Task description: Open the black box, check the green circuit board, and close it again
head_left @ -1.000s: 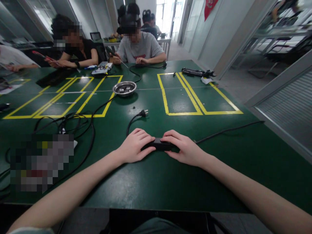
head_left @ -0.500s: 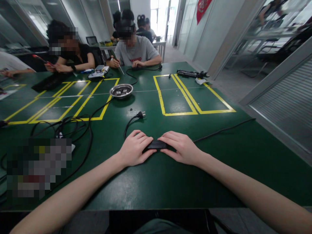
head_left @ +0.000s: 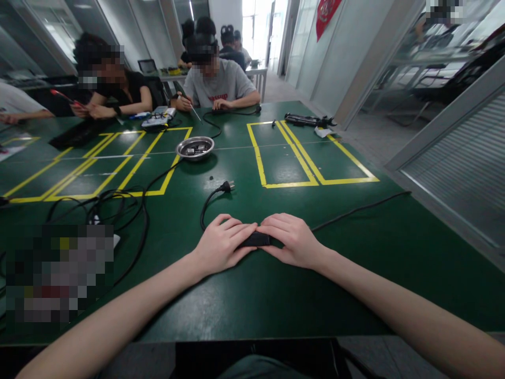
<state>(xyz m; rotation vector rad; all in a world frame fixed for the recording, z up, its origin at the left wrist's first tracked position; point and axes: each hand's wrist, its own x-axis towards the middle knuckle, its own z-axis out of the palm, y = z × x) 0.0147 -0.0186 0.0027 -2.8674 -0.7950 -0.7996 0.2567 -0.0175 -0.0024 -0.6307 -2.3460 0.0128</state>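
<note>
A shared workroom, part workshop and part office by its look, where people sit around a long green table [head_left: 276,300] marked out in yellow tape [head_left: 290,185]; a metal bowl [head_left: 193,157] of small metal parts and looped black cables [head_left: 118,195] lie on it, and a person in a grey shirt [head_left: 219,78] holds a thin tool. A red pennant [head_left: 327,16] hangs by pale partition walls [head_left: 315,68]; a louvred panel [head_left: 453,179] stands at right, with dark chairs [head_left: 473,79] beyond; another table [head_left: 256,70] stands at the back.
</note>
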